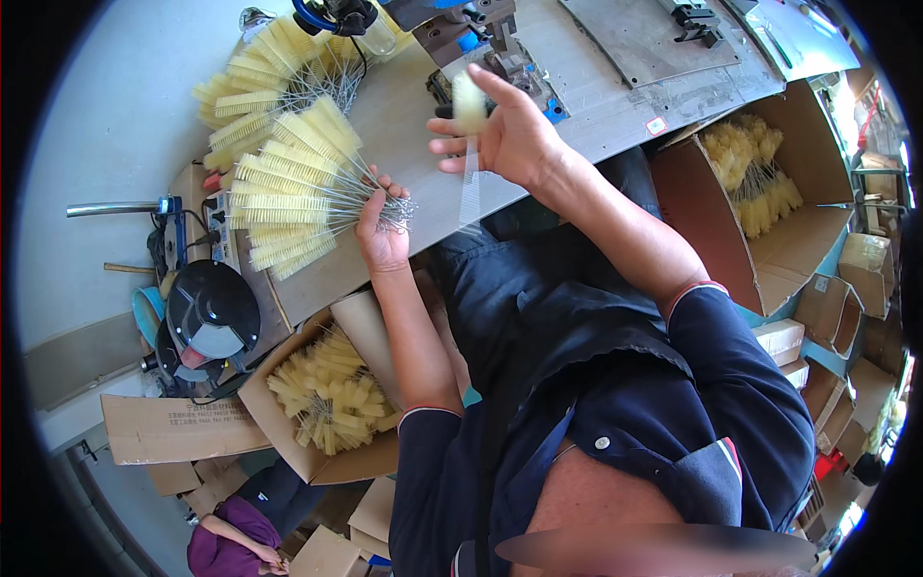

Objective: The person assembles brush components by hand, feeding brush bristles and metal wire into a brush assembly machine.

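Brushes (293, 192) fan out over the table (399, 123), wires (402, 214) squeezed in the left hand (383, 240); the right hand (514, 139), fingers (450, 165) spread, is at one blurry brush (469, 104), I can't tell if it's held

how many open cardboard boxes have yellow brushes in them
2: the lower-left box and the upper-right box, one at either side of the view; more could be hidden.

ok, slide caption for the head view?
Left hand clasps a fan of yellow wire-stemmed bottle brushes at a workbench; one blurred brush shows at the spread right hand.
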A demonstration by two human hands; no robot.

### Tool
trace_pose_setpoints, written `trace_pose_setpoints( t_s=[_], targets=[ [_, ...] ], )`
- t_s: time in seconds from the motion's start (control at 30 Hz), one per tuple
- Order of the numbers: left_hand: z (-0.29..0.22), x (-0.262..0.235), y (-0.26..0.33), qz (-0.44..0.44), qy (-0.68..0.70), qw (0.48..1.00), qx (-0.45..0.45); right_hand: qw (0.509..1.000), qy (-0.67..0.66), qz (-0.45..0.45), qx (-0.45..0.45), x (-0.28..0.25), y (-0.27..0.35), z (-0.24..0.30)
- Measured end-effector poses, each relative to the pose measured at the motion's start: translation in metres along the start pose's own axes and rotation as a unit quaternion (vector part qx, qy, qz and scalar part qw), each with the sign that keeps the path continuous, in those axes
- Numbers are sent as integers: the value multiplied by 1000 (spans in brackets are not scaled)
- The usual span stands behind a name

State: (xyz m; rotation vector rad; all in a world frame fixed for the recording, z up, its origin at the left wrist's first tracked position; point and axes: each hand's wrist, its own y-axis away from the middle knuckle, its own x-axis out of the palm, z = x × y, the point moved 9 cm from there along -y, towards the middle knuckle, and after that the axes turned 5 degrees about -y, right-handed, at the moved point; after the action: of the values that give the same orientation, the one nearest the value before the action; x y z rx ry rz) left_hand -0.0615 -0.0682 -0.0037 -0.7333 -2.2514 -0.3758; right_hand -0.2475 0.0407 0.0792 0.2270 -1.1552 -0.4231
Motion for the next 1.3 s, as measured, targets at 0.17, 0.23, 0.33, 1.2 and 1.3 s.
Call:
trace_pose_setpoints(
  t_s=[0.17,0.23,0.33,1.2,1.3],
  targets=[
    [1,-5,-3,-3,-6,1000,4,998,-6,10,66,-38,-42,-37],
    [1,-10,-3,-18,-12,1000,5,998,44,-17,43,-39,-41,-46],
    [1,-8,-3,-24,-11,1000,4,998,-23,-21,58,-32,-26,-51],
    [-1,0,-2,-5,-28,1000,5,987,-33,146,-52,-65,13,19],
    [0,4,-2,2,-20,1000,4,982,-86,158,-46,-65,8,14]
  ],
)
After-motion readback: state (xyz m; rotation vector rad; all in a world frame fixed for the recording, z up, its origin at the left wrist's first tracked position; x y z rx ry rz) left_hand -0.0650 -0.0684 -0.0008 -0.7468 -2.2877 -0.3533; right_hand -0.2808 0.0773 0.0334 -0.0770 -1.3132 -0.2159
